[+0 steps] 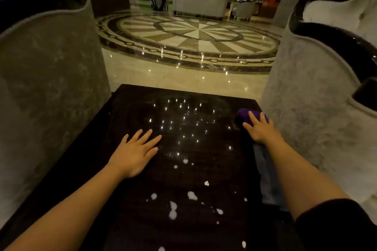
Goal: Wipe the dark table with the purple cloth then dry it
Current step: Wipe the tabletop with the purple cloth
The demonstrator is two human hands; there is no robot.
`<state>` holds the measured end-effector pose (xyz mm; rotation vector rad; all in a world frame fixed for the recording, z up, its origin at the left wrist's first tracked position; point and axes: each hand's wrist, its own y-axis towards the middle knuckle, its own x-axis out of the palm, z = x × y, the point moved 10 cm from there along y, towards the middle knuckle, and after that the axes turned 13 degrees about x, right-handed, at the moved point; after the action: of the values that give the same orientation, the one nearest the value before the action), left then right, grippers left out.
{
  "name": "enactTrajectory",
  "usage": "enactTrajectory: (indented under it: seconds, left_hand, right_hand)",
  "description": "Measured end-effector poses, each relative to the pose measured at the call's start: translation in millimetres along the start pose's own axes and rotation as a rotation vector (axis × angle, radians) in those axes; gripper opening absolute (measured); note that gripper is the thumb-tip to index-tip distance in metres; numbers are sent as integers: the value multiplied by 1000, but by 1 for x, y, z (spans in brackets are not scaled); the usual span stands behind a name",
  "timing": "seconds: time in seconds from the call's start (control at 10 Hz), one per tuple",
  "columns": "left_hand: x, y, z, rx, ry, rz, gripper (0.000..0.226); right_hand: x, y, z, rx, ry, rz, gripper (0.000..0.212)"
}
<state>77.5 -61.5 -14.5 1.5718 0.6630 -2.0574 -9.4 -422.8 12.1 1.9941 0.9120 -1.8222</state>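
Note:
The dark table [142, 108] fills the lower middle of the head view, glossy and reflecting ceiling lights. White foam blobs [173, 210] lie scattered on its near half. The purple cloth [244, 115] is bunched at the table's right edge. My right hand [260, 129] rests on the cloth with fingers spread over it. My left hand [135, 152] lies flat on the table left of centre, palm down, fingers apart, holding nothing. A grey-blue cloth [269, 179] lies along the right edge, partly under my right forearm.
A grey upholstered armchair [51, 79] stands close on the left, and a pale one with dark trim [318, 91] on the right. Beyond the table's far edge lies a shiny marble floor [189, 34] with a round pattern; sofas and shelves stand far back.

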Motion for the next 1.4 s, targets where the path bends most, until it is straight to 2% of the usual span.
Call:
enactTrajectory:
  seconds: [0.2,0.4,0.6,0.7,0.9,1.0,1.2,1.4]
  left_hand:
    - [0,1,2,2,31,-9,49]
    - [-3,0,4,10,28,1,49]
    - [-2,-1,3,19,21,7,48]
    - [-1,0,3,22,26,4,49]
    - [3,-2,5,26,40,-36,50]
    - [3,-4,9,34,48,-57,51]
    - [2,-4,10,45,63,-42,51]
    - [0,-1,7,34,56,-14,50]
  right_hand:
    - [8,10,-1,30,-39,-40,61]
    - [-12,8,-7,-43,-17,87,47]
    - [-38,-15,-26,-146,292,226,43]
    - [-38,-32,-46,-193,345,202,44]
    - [13,-69,-87,-271,102,-76,54]
    - [22,-78,-88,-249,52,-125,58]
    - [27,-89,-94,-215,28,-133,57]
    - [34,-119,-103,-342,92,-72,52]
